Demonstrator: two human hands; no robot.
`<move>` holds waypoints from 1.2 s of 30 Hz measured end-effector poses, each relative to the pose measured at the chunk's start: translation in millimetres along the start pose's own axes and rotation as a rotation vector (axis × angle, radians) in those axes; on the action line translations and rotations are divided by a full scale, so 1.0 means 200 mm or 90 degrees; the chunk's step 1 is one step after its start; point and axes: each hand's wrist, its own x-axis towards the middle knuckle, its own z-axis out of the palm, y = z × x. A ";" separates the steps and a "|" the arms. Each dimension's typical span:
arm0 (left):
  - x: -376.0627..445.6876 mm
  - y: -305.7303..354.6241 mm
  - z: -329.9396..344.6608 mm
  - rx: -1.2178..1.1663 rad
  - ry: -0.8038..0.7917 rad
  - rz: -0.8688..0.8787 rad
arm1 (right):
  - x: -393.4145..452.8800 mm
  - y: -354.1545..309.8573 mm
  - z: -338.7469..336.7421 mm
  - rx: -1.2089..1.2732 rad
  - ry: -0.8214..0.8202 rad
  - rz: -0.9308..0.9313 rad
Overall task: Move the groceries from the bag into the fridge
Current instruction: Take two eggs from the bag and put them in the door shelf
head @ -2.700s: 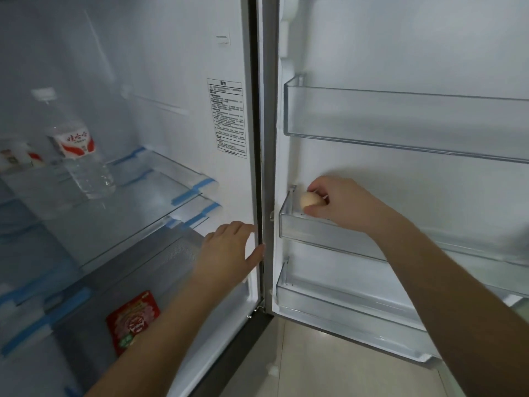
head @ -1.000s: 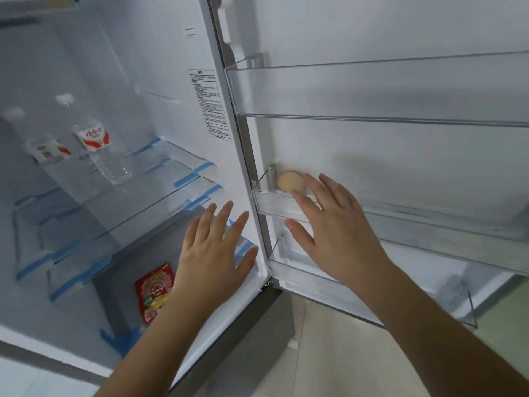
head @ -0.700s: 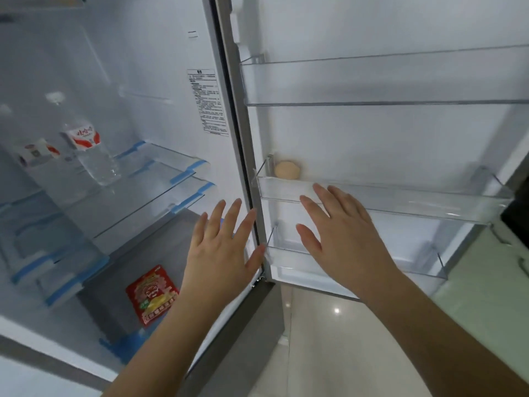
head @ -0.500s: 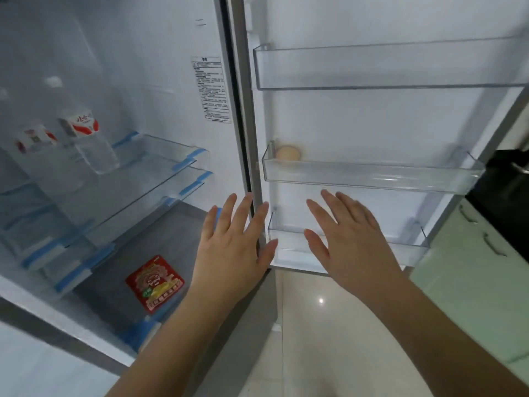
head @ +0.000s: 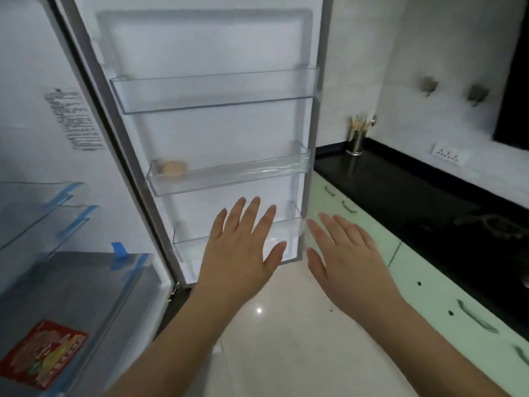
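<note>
The fridge stands open, its door [head: 217, 47] swung out ahead of me. A pale egg [head: 172, 167] lies at the left end of the middle door shelf [head: 257, 171]. My left hand [head: 242, 250] is spread flat in front of the lowest door shelf [head: 189, 245], holding nothing. My right hand [head: 345, 259] is open too, fingers apart, just right of the door's outer edge. A red food packet [head: 43, 353] lies on the grey bottom surface inside the fridge. No bag is in view.
Glass shelves with blue tape [head: 51, 213] fill the fridge's left side. A black counter [head: 415, 202] over pale green drawers [head: 458, 296] runs along the right, with a metal utensil holder [head: 355, 141] at its far end. Pale tiled floor [head: 286, 339] lies below.
My right hand let go of the egg on the middle door shelf and drew back open. My view swung right; both hands now sit lower, near the bottom shelf.
</note>
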 end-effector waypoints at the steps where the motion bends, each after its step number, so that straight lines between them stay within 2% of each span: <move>1: 0.02 0.08 -0.01 -0.015 0.000 0.021 | -0.05 0.06 -0.03 -0.010 -0.001 0.026; 8: 0.14 0.77 -0.08 -0.070 -0.007 0.183 | -0.49 0.56 -0.28 -0.082 0.020 0.192; 17: 0.00 1.80 -0.12 -0.131 -0.029 0.391 | -1.34 1.21 -0.65 -0.138 0.021 0.429; 23: -0.16 2.34 -0.14 -0.188 -0.021 0.542 | -1.77 1.44 -0.81 -0.180 0.051 0.537; 27: -0.14 2.63 -0.17 -0.225 -0.001 0.605 | -2.05 1.56 -0.91 -0.213 0.071 0.639; 36: -0.17 3.32 -0.18 -0.275 0.002 0.785 | -2.37 1.84 -1.02 -0.306 0.014 0.796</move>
